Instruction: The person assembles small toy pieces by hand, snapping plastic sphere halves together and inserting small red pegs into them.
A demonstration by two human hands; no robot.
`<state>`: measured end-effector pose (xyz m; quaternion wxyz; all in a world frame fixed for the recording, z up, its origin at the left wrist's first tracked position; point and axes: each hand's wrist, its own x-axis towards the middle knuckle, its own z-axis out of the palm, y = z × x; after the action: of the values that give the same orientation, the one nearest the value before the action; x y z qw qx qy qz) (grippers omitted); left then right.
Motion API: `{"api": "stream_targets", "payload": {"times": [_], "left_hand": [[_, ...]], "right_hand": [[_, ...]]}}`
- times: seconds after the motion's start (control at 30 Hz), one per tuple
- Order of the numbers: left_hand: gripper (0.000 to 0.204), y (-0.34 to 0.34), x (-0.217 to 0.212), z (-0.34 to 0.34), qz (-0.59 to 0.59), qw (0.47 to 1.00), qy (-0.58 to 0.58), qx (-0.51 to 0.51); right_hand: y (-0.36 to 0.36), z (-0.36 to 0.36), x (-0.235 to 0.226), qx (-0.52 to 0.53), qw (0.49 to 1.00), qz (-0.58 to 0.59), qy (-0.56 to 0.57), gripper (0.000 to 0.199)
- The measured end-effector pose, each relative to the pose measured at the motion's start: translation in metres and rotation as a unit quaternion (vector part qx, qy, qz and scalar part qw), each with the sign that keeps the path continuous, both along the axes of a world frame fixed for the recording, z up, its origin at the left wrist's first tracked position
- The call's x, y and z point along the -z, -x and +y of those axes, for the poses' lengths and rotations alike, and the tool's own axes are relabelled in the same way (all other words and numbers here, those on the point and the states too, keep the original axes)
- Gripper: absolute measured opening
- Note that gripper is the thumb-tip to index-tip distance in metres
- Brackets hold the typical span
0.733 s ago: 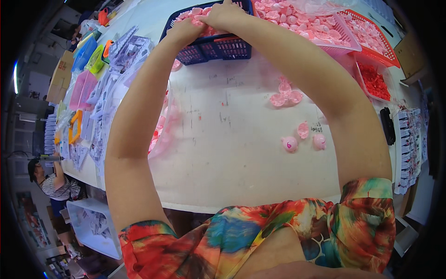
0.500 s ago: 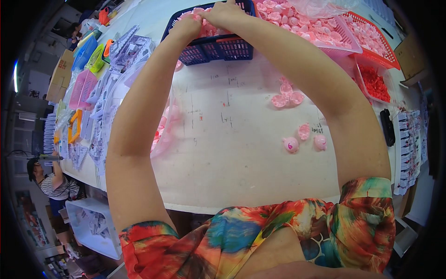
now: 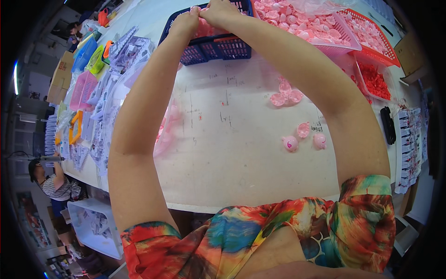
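Both my hands are over a dark blue basket (image 3: 216,50) of pink plastic pieces at the far side of the table. My left hand (image 3: 186,22) is closed, its fingertips at a small pink plastic piece (image 3: 200,8). Meeting it there, my right hand (image 3: 220,13) is closed with its fingers on the same piece. My hands hide most of that piece. On the white table, three pink cup-shaped parts (image 3: 286,95) lie together. Nearer me are a pink ball-shaped part (image 3: 290,143), another one (image 3: 319,141) and an open pink shell (image 3: 303,129).
Right of the blue basket stand a pink basket (image 3: 346,39) and a red basket (image 3: 388,51) of pink parts, plus a clear tub of red pieces (image 3: 374,83). A clear bag of pink parts (image 3: 163,132) lies beside my left forearm. Another person (image 3: 53,183) is at the left.
My hands have shifted slightly and drawn closer together over the blue basket, which sits a touch further left. The loose parts on the table stay in place.
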<state>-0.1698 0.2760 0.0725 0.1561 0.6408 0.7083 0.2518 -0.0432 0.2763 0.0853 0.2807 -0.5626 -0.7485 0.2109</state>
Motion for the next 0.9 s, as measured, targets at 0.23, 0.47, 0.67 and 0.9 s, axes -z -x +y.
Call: {"api": "stream_targets", "payload": {"times": [0.23, 0.47, 0.67, 0.9], "left_hand": [[0.051, -0.001, 0.005, -0.001, -0.203, 0.977, -0.023, -0.068], [0.040, -0.001, 0.004, 0.001, -0.191, 0.976, -0.054, -0.085], [0.051, -0.009, 0.005, 0.000, -0.218, 0.969, -0.111, -0.046], [0.050, -0.013, 0.008, 0.003, -0.186, 0.963, -0.179, -0.077]], "right_hand": [[0.009, 0.023, 0.020, -0.075, 0.992, -0.045, -0.092, 0.042], [0.014, 0.018, 0.022, 0.005, 0.994, 0.102, -0.045, 0.044], [0.018, 0.031, 0.029, -0.001, 0.984, 0.171, -0.044, 0.043], [0.026, 0.042, 0.036, -0.001, 0.967, 0.228, -0.110, 0.039]]}}
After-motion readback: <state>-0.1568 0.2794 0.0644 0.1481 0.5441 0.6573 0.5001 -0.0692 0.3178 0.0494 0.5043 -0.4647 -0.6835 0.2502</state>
